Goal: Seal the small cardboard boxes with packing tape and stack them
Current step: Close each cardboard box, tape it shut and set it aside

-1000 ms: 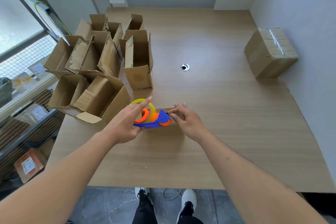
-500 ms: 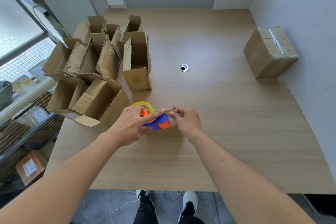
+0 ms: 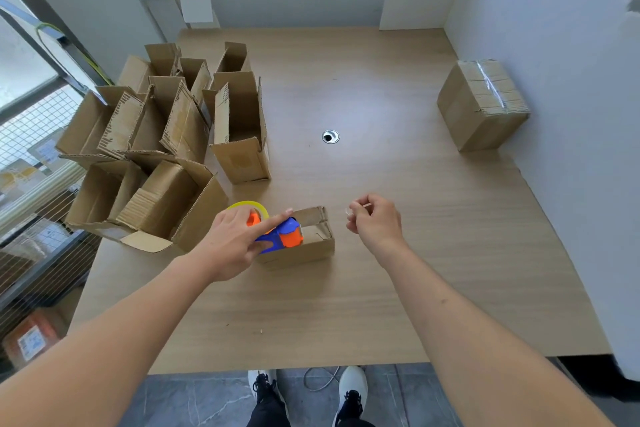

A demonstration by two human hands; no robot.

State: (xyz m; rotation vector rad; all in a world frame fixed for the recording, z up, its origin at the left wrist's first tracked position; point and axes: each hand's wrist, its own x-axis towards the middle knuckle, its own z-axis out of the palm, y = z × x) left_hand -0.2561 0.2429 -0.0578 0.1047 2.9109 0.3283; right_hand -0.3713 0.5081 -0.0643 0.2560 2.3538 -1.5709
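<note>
A small cardboard box [image 3: 308, 248] lies near the table's front, its top flap partly raised. On its left end sits a blue and orange tape dispenser [image 3: 289, 236] with a yellow-rimmed roll. My left hand [image 3: 235, 243] grips the dispenser, index finger stretched along its top. My right hand [image 3: 375, 224] hovers just right of the box, above the table, fingers curled, pinching a small clear tape end [image 3: 349, 213]. A sealed, taped box [image 3: 481, 107] stands at the far right by the wall.
Several open, unsealed boxes [image 3: 156, 135] crowd the table's left side, one upright [image 3: 239, 135] closest to the middle. A cable hole [image 3: 330, 136] sits mid-table. The wooden table [image 3: 415, 253] ends near my feet; a wall runs along the right.
My right hand has moved away from the dispenser to the right, pinching the tape end. My left hand has settled lower on the dispenser and holds it on the box.
</note>
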